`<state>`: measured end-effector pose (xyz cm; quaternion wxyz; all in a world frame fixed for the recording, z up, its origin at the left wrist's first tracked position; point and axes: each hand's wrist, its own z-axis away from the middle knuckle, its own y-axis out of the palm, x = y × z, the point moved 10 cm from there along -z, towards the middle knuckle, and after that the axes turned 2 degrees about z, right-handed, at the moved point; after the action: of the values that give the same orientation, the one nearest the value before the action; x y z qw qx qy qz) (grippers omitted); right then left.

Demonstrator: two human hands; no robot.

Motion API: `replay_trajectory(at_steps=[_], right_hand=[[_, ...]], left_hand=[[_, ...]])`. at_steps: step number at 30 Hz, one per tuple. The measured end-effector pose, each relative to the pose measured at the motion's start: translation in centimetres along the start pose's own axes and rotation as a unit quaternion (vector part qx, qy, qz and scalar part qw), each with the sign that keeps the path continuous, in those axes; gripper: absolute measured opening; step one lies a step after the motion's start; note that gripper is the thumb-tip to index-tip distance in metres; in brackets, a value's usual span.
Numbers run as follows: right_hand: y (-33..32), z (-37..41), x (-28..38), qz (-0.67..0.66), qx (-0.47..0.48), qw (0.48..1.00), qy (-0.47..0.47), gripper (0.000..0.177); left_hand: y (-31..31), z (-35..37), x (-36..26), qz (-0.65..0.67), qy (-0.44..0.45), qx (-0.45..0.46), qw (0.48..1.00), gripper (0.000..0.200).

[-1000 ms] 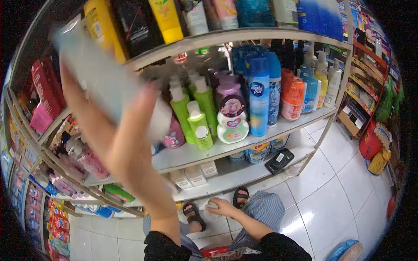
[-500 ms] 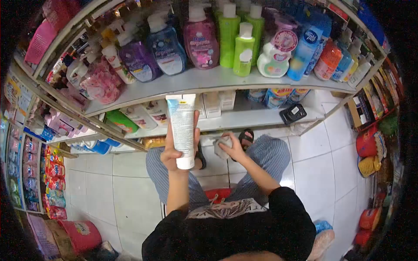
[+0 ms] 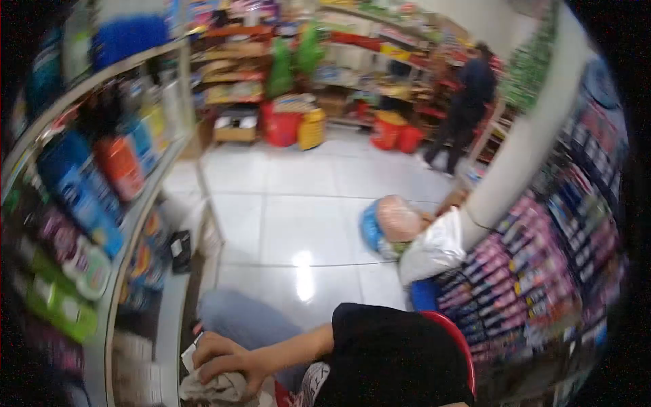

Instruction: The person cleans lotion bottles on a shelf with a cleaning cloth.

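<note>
My right hand [image 3: 229,361] is at the bottom left of the view, beside the shelf unit, with its fingers closed over a crumpled greyish cloth [image 3: 215,389]. Just past the fingertips a small white edge [image 3: 190,354] shows; I cannot make out what it belongs to. My left hand is outside the view. Close by on the left, the shelf [image 3: 150,197] carries a green bottle [image 3: 62,306], a white and purple bottle [image 3: 91,273], a blue bottle [image 3: 78,193] and an orange bottle [image 3: 119,166]. Motion blurs much of the picture.
A small black object [image 3: 180,251] lies on the lower shelf. White floor tiles [image 3: 298,197] stretch ahead. A silvery bag [image 3: 434,247] leans by a white pillar [image 3: 519,169], near a rack of pink packets [image 3: 515,271]. Farther off, a person in dark clothes [image 3: 468,102] stands by shelves.
The view has swung to the right, from the shelf front to the aisle. My left hand and the white tube it held have left the view. The cloth stays in my right hand.
</note>
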<state>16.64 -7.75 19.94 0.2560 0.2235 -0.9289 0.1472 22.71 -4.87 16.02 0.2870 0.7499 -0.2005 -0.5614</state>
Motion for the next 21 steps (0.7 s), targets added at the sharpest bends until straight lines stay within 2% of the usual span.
replay_trajectory(at_steps=[1,2,4,6,9,10,12,18,20,21], right_hand=[[-1.4,0.0,-0.4,0.013,-0.039,0.999,0.003,0.032],[-2.0,0.2,-0.3,0.03,-0.045,0.999,0.004,0.032],[-4.5,1.2,-1.5,0.008,-0.125,0.99,0.059,0.025],[-5.2,1.3,-2.1,0.01,-0.146,0.987,0.071,0.026],[-4.1,1.0,-3.6,-0.068,-0.103,0.987,0.105,0.03],[-3.8,1.1,-3.9,-0.074,-0.1,0.987,0.105,0.03],[-2.2,1.5,-3.7,-0.053,-0.028,0.994,0.088,0.031],[-0.6,3.4,-3.3,-0.1,-0.021,0.989,0.108,0.041],[-0.5,2.8,-3.6,-0.041,-0.006,0.994,0.105,0.041],[-0.6,2.3,-4.1,-0.063,-0.014,0.993,0.102,0.041]], left_hand=[[1.3,-0.9,0.1,0.007,-0.021,0.014,1.0,0.077],[2.1,-1.1,0.1,0.007,-0.034,0.024,0.999,0.077],[4.2,0.4,1.4,-0.008,-0.055,0.029,0.998,0.076],[4.2,-1.1,1.9,-0.029,-0.067,0.025,0.997,0.076],[3.4,-2.2,2.1,-0.054,-0.065,0.002,0.996,0.075],[2.8,-2.0,2.2,-0.063,-0.064,-0.009,0.996,0.075],[1.6,-0.8,2.7,-0.084,-0.067,-0.027,0.994,0.075],[-3.5,6.4,5.2,-0.147,-0.093,-0.073,0.982,0.074],[-6.1,9.1,5.3,-0.178,-0.097,-0.101,0.974,0.073],[-7.5,10.2,5.1,-0.194,-0.097,-0.117,0.969,0.073]])
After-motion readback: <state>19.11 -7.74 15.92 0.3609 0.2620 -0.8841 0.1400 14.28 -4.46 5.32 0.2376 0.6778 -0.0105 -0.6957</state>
